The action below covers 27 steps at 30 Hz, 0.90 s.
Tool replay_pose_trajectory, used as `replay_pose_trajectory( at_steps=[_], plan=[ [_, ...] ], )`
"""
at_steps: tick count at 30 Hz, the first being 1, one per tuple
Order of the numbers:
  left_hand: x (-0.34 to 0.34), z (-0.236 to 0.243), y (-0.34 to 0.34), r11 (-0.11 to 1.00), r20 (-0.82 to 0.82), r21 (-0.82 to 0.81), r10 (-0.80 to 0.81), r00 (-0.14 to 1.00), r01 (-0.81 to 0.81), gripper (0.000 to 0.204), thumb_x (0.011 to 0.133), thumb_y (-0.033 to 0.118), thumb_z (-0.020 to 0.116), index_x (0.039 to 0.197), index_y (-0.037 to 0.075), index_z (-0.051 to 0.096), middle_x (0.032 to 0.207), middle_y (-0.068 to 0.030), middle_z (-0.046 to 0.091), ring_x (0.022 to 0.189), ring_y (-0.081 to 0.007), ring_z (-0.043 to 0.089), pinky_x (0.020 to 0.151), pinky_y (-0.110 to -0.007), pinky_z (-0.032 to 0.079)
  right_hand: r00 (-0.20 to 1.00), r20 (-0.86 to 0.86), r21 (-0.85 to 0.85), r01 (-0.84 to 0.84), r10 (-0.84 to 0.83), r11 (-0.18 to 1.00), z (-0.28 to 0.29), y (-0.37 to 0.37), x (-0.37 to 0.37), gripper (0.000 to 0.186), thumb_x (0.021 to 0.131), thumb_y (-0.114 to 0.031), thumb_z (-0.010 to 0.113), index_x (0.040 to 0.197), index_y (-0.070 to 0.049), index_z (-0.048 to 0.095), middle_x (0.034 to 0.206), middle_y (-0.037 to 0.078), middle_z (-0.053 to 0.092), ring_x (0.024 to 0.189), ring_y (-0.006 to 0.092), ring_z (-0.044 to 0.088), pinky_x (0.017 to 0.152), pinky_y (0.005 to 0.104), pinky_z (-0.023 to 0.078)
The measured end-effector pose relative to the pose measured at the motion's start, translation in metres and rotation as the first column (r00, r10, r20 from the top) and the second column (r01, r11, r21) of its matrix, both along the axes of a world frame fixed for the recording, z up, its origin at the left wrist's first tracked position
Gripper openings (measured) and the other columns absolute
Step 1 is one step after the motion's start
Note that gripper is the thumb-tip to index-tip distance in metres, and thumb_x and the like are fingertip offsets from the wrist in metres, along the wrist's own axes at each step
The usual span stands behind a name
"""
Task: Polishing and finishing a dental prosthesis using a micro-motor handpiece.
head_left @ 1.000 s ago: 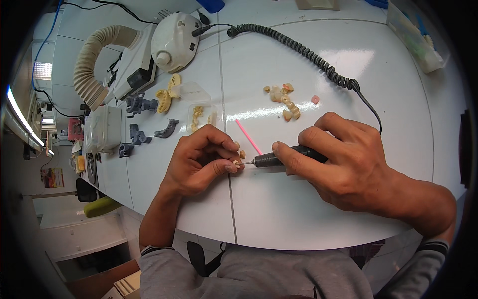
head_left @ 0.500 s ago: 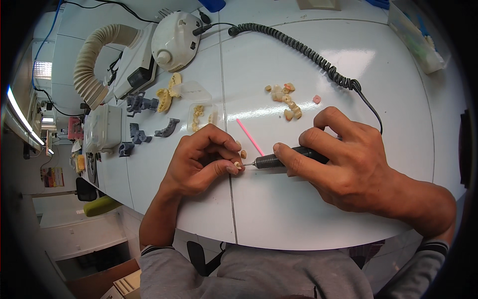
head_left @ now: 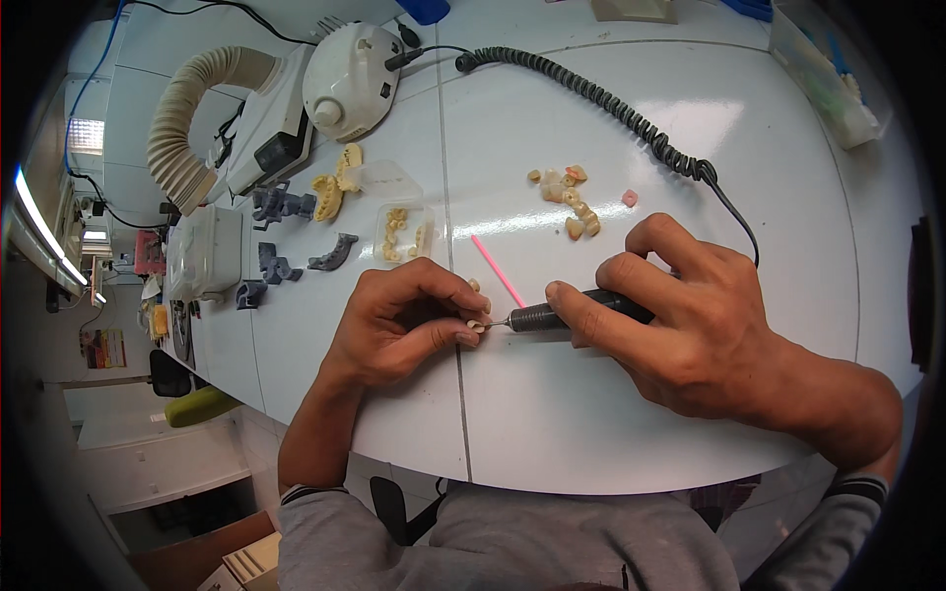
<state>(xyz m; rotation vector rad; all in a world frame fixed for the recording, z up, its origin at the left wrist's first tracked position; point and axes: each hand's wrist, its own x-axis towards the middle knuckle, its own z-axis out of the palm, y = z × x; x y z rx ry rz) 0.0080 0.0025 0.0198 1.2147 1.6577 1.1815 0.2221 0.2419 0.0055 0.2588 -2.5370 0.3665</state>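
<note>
Between the thumb and fingertips of my left hand [head_left: 409,320] is a small cream dental crown [head_left: 476,326], partly hidden by the fingers. My right hand [head_left: 680,320] grips a black rotary handpiece [head_left: 537,317], its thin metal bur pointing left and meeting the crown or ending right beside it. Just beyond the two hands, a pink stick [head_left: 498,270] lies on the white table. Another small tan piece [head_left: 474,285] shows behind my left fingertips.
A coiled black cord [head_left: 601,103] runs from the white control unit [head_left: 350,84] toward my right hand. Several tooth-coloured pieces [head_left: 572,197] lie beyond the hands. Left stand a clear box [head_left: 404,246] with small teeth, yellow dental models [head_left: 330,192], grey models [head_left: 281,204] and a ribbed suction hose [head_left: 177,123].
My left hand has shifted slightly, its fingers curling lower over the crown, which appears turned. The handpiece has barely moved. The whole view has shifted a touch.
</note>
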Motion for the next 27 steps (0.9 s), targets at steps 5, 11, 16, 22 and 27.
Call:
replay_pose_trajectory(
  at_steps=[5, 11, 16, 22, 27],
  plan=[
    [-0.0008, -0.0046, -0.0005, 0.999, 0.007, 0.037, 0.022, 1.000, -0.022, 0.024, 0.091, -0.011, 0.078, 0.113, -0.005, 0.072, 0.105, -0.0149, 0.079, 0.098, -0.0203, 0.080, 0.089, -0.032, 0.066, 1.000, 0.001, 0.014, 0.010, -0.010, 1.000, 0.0001, -0.0003, 0.0002, 0.037, 0.080, -0.025, 0.086, 0.116, -0.017, 0.082, 0.086, -0.001, 0.063, 0.085, 0.0197, 0.062, 0.051, 0.0276, 0.045],
    [0.0019, -0.0035, 0.0009, 0.997, -0.009, 0.052, 0.056, 0.998, -0.056, 0.019, 0.089, -0.012, 0.079, 0.107, -0.004, 0.076, 0.106, -0.0156, 0.080, 0.098, -0.0204, 0.080, 0.089, -0.032, 0.065, 1.000, -0.003, 0.026, 0.028, -0.028, 0.999, 0.0026, -0.0022, 0.0018, 0.036, 0.081, -0.022, 0.085, 0.116, -0.015, 0.082, 0.086, 0.000, 0.063, 0.084, 0.0193, 0.062, 0.052, 0.0280, 0.047],
    [-0.0040, -0.0032, 0.0036, 0.996, -0.179, 0.086, -0.018, 0.984, 0.034, 0.015, 0.087, -0.011, 0.079, 0.099, -0.003, 0.079, 0.098, -0.0146, 0.081, 0.091, -0.0184, 0.079, 0.083, -0.031, 0.063, 0.999, 0.016, 0.009, 0.032, -0.032, 0.999, 0.0027, -0.0012, 0.0014, 0.036, 0.081, -0.020, 0.085, 0.117, -0.015, 0.082, 0.087, 0.000, 0.063, 0.083, 0.0188, 0.061, 0.052, 0.0279, 0.047],
    [0.0028, 0.0000, 0.0052, 0.995, -0.121, 0.070, 0.073, 0.990, -0.065, 0.018, 0.083, -0.014, 0.082, 0.096, -0.001, 0.079, 0.090, -0.0132, 0.080, 0.084, -0.0199, 0.078, 0.080, -0.034, 0.063, 0.999, 0.027, 0.008, 0.041, -0.041, 0.999, 0.0013, -0.0015, 0.0016, 0.039, 0.080, -0.019, 0.087, 0.119, -0.015, 0.082, 0.088, 0.000, 0.064, 0.081, 0.0178, 0.060, 0.051, 0.0282, 0.046],
    [0.0011, -0.0046, 0.0028, 0.992, -0.090, 0.116, 0.067, 0.994, -0.056, 0.013, 0.088, -0.011, 0.079, 0.097, -0.002, 0.079, 0.093, -0.0130, 0.079, 0.089, -0.0187, 0.079, 0.083, -0.031, 0.063, 0.999, 0.014, -0.014, 0.038, -0.038, 0.999, 0.0005, -0.0015, -0.0002, 0.039, 0.081, -0.022, 0.088, 0.119, -0.014, 0.082, 0.088, 0.000, 0.063, 0.080, 0.0171, 0.059, 0.050, 0.0284, 0.045]
  ],
)
